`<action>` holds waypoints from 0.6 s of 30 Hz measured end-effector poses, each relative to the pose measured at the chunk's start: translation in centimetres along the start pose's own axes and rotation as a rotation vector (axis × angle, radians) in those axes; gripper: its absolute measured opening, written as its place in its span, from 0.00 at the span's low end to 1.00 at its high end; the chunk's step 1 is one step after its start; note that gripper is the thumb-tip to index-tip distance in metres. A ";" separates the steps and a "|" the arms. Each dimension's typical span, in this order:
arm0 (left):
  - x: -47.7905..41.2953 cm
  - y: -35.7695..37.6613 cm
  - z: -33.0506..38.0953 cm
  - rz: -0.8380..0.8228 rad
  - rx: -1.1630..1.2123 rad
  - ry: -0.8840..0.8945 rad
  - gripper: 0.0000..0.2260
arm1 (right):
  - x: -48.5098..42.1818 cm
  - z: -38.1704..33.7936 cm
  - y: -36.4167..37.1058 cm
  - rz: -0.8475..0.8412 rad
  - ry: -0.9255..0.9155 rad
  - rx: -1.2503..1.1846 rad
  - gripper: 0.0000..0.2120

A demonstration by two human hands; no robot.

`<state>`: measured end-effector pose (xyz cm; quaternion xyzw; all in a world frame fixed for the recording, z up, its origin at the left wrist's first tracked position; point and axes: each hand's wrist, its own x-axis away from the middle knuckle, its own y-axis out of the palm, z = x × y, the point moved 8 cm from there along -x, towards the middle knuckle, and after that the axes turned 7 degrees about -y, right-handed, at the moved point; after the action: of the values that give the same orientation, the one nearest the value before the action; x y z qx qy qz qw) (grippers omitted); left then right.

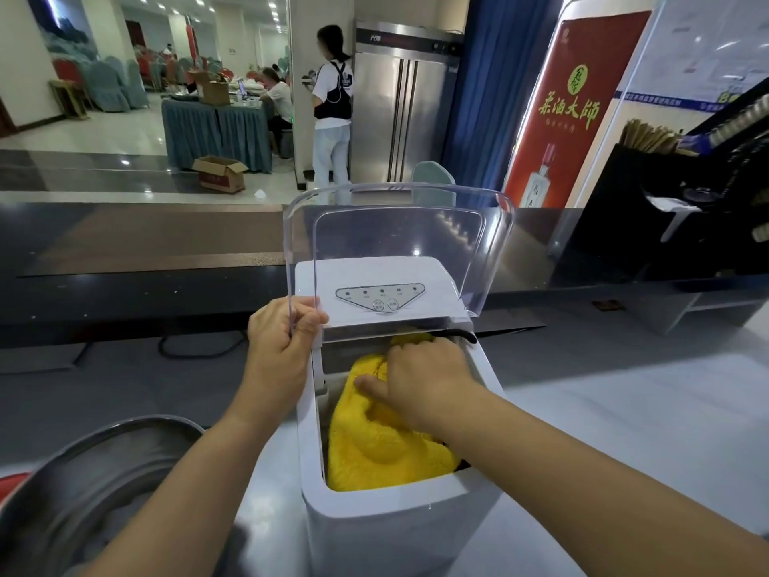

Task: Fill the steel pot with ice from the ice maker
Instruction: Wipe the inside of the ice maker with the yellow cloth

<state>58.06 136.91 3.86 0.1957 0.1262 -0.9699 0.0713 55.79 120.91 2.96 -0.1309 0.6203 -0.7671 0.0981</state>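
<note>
A white ice maker (391, 530) stands on the counter in front of me with its clear plastic lid (395, 239) raised. My left hand (283, 339) grips the lid's left front corner and holds it up. My right hand (420, 376) reaches into the open bin, fingers curled on a fluffy yellow cloth (383, 447) that fills most of the bin. No ice shows. The steel pot (95, 464) sits at the lower left beside the machine, partly hidden by my left forearm.
A black cord (195, 347) lies on the grey counter (624, 410) behind the machine. A dark raised ledge (125, 251) runs across the back. A black rack with bottles (707, 181) stands at the right. A person (333, 106) stands by a steel fridge (399, 106) beyond.
</note>
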 end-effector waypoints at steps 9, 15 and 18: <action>0.2 0.2 -0.1 0.023 0.021 -0.017 0.10 | 0.1 0.9 0.4 -0.073 0.000 0.051 0.32; 0.2 0.3 -0.2 0.033 0.044 -0.044 0.10 | 1.5 0.2 -0.8 0.127 -0.088 -0.189 0.12; 0.2 0.2 -0.3 0.035 0.043 -0.042 0.10 | 2.5 -1.3 -1.9 0.263 -0.165 -0.226 0.09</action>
<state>58.04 136.76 3.48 0.1788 0.1004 -0.9749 0.0866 53.07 121.69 4.73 -0.1214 0.7042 -0.6596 0.2328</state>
